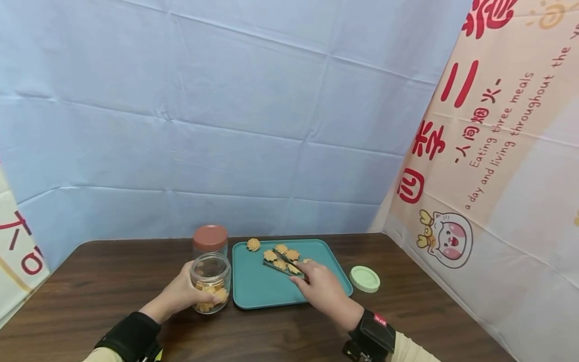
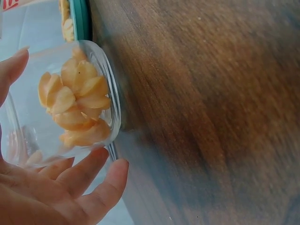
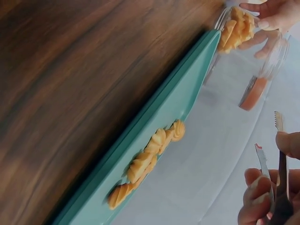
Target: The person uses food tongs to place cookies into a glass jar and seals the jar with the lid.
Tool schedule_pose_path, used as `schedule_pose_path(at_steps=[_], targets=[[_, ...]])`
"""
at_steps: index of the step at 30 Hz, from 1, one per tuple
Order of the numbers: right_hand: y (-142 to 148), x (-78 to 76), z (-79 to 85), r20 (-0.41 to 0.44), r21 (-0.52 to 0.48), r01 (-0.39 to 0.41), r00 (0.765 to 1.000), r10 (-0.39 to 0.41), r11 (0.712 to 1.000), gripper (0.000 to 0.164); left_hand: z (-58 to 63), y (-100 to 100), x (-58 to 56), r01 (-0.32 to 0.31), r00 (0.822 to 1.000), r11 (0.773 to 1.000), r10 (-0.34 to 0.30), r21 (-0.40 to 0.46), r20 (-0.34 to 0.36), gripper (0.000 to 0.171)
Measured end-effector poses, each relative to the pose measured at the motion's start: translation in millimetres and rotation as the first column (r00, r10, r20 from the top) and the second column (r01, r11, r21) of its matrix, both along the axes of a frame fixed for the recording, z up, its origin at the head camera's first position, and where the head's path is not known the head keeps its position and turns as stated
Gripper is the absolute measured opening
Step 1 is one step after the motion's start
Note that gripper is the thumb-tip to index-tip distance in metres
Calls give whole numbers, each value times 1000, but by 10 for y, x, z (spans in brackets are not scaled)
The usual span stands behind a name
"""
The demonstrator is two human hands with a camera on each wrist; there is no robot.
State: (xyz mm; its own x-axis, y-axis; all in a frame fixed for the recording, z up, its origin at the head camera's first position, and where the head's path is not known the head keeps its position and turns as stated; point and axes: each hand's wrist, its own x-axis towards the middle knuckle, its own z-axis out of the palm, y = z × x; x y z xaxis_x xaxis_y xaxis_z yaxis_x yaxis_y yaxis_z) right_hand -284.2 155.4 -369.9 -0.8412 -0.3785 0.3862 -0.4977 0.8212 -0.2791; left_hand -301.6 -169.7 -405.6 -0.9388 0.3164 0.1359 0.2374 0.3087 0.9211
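Note:
Round the side of a clear glass jar my left hand curls its fingers and thumb. Piped butter cookies lie in the jar's lower part, and its mouth has no lid. My right hand grips metal tongs with toothed tips. The tongs' arms are spread, with nothing between the tips in the right wrist view. They stand over the teal tray, where several cookies lie grouped. A single swirl cookie sits near the tray's back left corner.
Behind the held jar stands another jar with a reddish-brown lid. A pale green round lid lies on the dark wooden table right of the tray. Blue cloth hangs behind the table, and a printed cloth hangs at the right.

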Motion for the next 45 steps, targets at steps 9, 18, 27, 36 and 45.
schedule_pose_path(at_steps=[9, 18, 27, 36, 45], targets=[[165, -4, -39, 27, 6, 56, 998, -56, 998, 36, -20, -3, -25, 1, 1000, 1000, -1, -18, 2, 94], [269, 6, -75, -23, 32, 82, 996, -81, 996, 25, -19, 2, -3, -46, 999, 997, 47, -64, 21, 99], [411, 15, -84, -9, 6, 130, 991, -130, 991, 34, -7, -3, 1, -52, 998, 996, 55, -76, 42, 101], [584, -7, -131, -7, 22, 187, 982, -187, 982, 26, 13, 4, -3, -20, 999, 999, 21, -48, 37, 98], [677, 6, -140, 5, 26, 201, 980, -201, 979, 30, 6, -1, 0, -24, 999, 998, 26, -59, 35, 100]])
